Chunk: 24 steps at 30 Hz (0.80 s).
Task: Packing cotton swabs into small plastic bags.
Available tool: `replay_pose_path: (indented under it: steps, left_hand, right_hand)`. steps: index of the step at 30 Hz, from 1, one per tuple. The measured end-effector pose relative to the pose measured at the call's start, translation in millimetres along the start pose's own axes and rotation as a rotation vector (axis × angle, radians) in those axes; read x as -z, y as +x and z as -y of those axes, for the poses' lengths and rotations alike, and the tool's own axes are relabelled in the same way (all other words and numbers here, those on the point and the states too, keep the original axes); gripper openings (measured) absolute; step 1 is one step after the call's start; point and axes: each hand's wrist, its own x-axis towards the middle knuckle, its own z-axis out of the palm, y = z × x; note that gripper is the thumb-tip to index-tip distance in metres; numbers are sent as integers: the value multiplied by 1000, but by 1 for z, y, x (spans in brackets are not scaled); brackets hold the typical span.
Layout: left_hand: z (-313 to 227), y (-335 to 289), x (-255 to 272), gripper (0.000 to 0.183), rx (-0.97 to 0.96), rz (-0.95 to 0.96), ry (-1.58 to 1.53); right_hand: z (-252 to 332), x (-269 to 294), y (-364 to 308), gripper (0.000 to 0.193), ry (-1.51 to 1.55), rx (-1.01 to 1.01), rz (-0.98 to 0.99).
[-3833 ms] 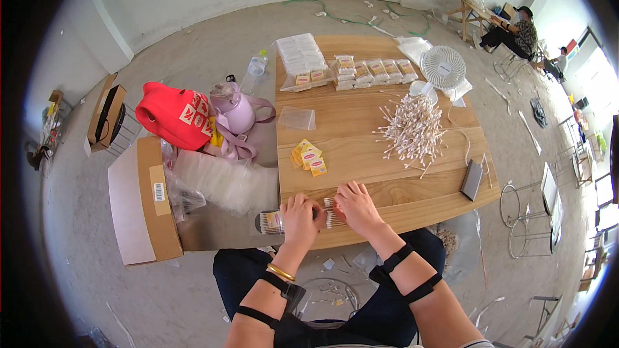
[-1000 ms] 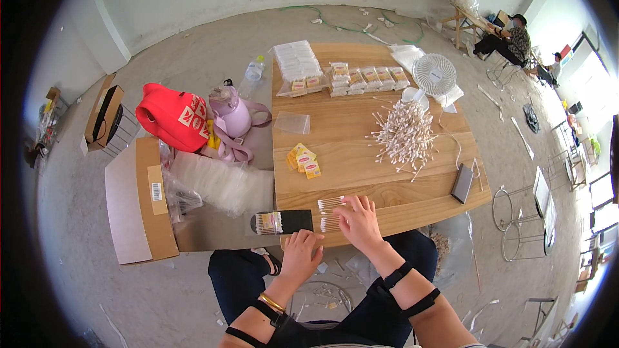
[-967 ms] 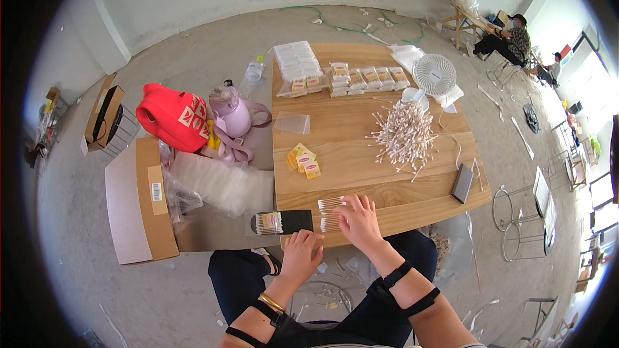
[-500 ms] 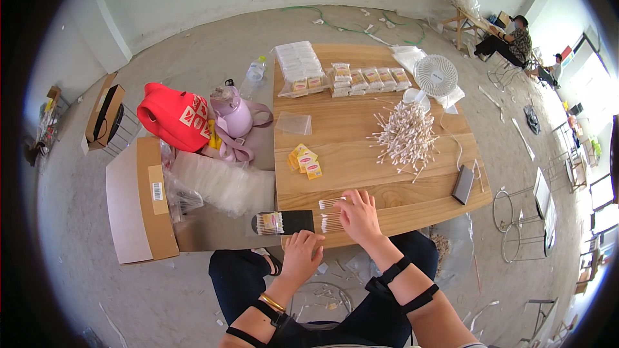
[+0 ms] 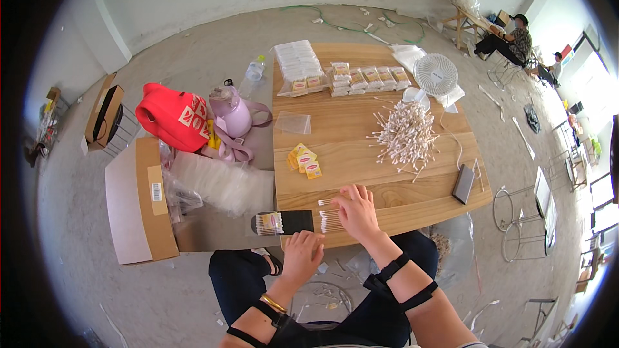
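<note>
Near the front edge of the wooden table lies a short row of white cotton swabs (image 5: 324, 222), side by side. Over the row's right end is my right hand (image 5: 358, 214), fingers bent and drawn together on a swab beside its far end; the fingertips are partly hidden. My left hand (image 5: 302, 252) rests at the table's edge, holding nothing, its thumb apart from its stretched fingers. Just beyond it sits a black tray-like piece (image 5: 298, 221), and on its left part a pack of swabs with a yellow card (image 5: 269, 223).
A large swab heap (image 5: 405, 134) lies centre right, near a white fan (image 5: 435, 76) and a grey power bank (image 5: 463, 184). Yellow cards (image 5: 303, 160) and a clear bag (image 5: 294, 123) lie left. Filled packs (image 5: 369, 80) line the back. A cardboard box (image 5: 143, 203) stands left.
My right hand has shifted slightly away from me and to the left, over the far end of the swab row. My left hand has stayed in place.
</note>
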Motion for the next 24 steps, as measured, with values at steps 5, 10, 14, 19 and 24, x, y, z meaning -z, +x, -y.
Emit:
replay_pose_path:
  steps: [5,10,14,19,24]
  left_hand:
    - [-17,10,-3,43,-28,0,120]
    - [-18,27,-30,81,-56,46,468]
    - [-11,28,-43,87,-48,77,487]
    - [-11,31,-49,87,-31,114,549]
    - [-14,31,-46,90,-23,148,582]
  right_hand:
    - [-2,-1,-3,16,-8,-31,77]
    - [-1,-4,-7,18,27,-13,84]
    - [-11,-12,4,14,82,-104,-35]
    - [-34,-17,10,11,152,-158,51]
    - [-88,16,-2,24,-66,-367,-230]
